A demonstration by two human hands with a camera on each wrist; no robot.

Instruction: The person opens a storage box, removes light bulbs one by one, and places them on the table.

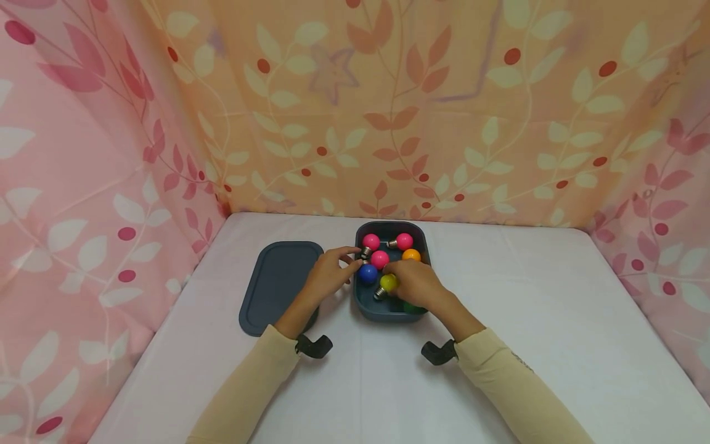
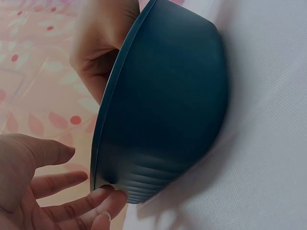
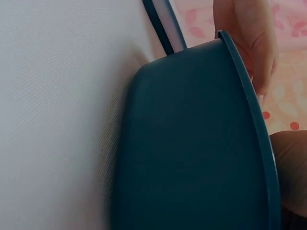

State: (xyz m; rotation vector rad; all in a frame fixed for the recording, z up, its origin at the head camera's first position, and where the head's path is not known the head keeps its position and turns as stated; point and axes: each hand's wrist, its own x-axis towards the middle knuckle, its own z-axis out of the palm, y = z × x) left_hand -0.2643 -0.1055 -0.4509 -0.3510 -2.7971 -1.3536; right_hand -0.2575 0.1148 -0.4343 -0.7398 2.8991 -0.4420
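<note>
A dark blue-grey container [image 1: 388, 317] stands on the white table with several small colored light bulbs inside. In the head view I see pink bulbs [image 1: 379, 259], an orange bulb [image 1: 411, 254], a blue bulb [image 1: 368, 274] and a yellow bulb [image 1: 389, 282]; a green one [image 1: 412, 307] is mostly hidden. My right hand [image 1: 416, 283] reaches over the right rim and pinches the yellow bulb, its fingertips partly hidden. At the left rim, my left hand [image 1: 333, 271] has loosely bent fingers; in the left wrist view, fingertips [image 2: 112, 199] touch the outer wall.
A flat dark lid [image 1: 283, 277] lies on the table left of the container, partly under the left forearm. Floral cloth [image 1: 388, 111] hangs behind the table and along both sides. Black wrist mounts [image 1: 314, 346] jut inward from both wrists.
</note>
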